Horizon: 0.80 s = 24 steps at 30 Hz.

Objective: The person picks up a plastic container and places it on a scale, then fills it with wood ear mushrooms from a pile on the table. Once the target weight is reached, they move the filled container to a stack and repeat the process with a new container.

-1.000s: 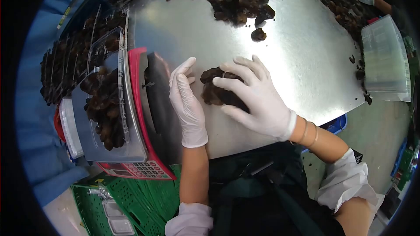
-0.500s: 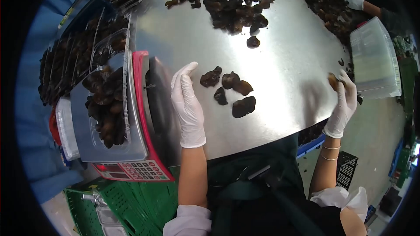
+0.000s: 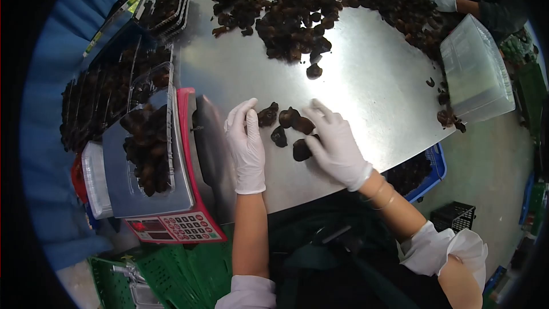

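Observation:
Several dark wood ear mushrooms [image 3: 296, 120] lie in a small cluster on the steel table [image 3: 366, 68], between my two gloved hands. My left hand [image 3: 246, 149] rests upright at the cluster's left side, its fingers together and stretched, the thumb apart, the palm turned toward the pieces. One mushroom [image 3: 267, 115] is close by its fingertips. From the right, my right hand [image 3: 337, 146] reaches over the cluster's edge with fingers spread, slightly blurred. Its thumb overlaps the lowest mushroom [image 3: 301, 150], and the fingertips are right at the piece above.
Left of me, a red-framed scale [image 3: 187, 137] carries a clear tray of mushrooms [image 3: 150, 154]. Filled trays [image 3: 103, 88] stand beyond it. A big mushroom heap [image 3: 297, 11] covers the far side, near a co-worker's gloved hand [image 3: 441, 0]. Stacked clear containers [image 3: 476, 71] stand right.
My right hand has moved left from the table's right side, where it held a mushroom piece, to the small cluster. My left hand stays in about the same place.

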### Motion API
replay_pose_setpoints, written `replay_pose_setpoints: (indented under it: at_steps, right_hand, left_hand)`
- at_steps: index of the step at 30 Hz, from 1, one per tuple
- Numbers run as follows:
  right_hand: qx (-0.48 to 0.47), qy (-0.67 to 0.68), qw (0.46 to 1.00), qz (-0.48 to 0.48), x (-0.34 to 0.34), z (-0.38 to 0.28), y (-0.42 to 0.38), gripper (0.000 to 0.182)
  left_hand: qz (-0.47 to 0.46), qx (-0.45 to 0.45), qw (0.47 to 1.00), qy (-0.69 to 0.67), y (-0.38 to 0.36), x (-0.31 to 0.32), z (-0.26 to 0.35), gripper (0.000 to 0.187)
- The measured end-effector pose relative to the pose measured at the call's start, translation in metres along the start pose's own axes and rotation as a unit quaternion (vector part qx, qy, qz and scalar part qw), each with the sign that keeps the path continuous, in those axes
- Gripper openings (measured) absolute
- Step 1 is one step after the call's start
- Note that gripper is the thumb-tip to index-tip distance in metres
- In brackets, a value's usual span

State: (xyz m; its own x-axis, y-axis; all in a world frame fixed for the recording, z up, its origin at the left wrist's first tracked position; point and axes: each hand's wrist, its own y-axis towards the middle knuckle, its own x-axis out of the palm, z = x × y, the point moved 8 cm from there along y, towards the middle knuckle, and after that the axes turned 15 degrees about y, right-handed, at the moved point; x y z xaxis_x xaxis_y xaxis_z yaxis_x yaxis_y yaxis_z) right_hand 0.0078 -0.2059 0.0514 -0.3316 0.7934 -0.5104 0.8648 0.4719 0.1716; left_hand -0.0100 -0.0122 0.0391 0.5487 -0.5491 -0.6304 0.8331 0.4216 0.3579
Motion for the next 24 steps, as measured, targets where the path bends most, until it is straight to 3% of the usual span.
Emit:
replay_pose_setpoints:
  at_steps: [3,6,9,12,14,15,18,22,24]
  right_hand:
    - [-0.092,0.14,0.983,-0.072,0.027,-0.024,0.008,0.042]
    - [-0.066,0.231,0.971,-0.005,0.001,-0.01,0.022,0.036]
    - [0.007,0.236,0.971,0.037,-0.031,0.027,0.035,0.037]
    - [0.003,0.202,0.979,0.025,-0.044,0.028,0.038,0.034]
    - [0.021,0.203,0.979,0.013,-0.042,0.035,0.035,0.034]
    - [0.039,0.206,0.978,0.001,-0.037,0.039,0.032,0.034]
    - [-0.037,0.117,0.992,-0.007,-0.033,0.033,0.023,0.034]
    - [-0.019,0.14,0.99,-0.021,-0.039,0.034,0.032,0.031]
    - [-0.044,0.086,0.995,0.032,-0.055,0.03,0.054,0.032]
  left_hand:
    - [0.002,-0.007,1.0,-0.006,0.0,-0.001,0.0,0.03]
    - [0.003,-0.017,0.999,-0.035,-0.001,-0.001,-0.004,0.031]
    - [-0.001,-0.019,1.0,-0.024,-0.002,0.001,-0.005,0.026]
    - [-0.042,-0.056,0.996,-0.056,-0.002,0.003,-0.002,0.027]
    - [-0.048,0.057,0.991,0.111,-0.001,0.004,0.016,0.027]
    - [-0.047,0.055,0.991,0.111,-0.002,0.004,0.012,0.027]
    - [-0.04,-0.022,0.999,0.005,0.0,0.005,-0.002,0.014]
    - [-0.034,-0.065,0.997,-0.032,-0.003,0.007,-0.009,0.012]
    - [-0.028,-0.061,0.997,-0.04,-0.002,0.003,-0.007,0.012]
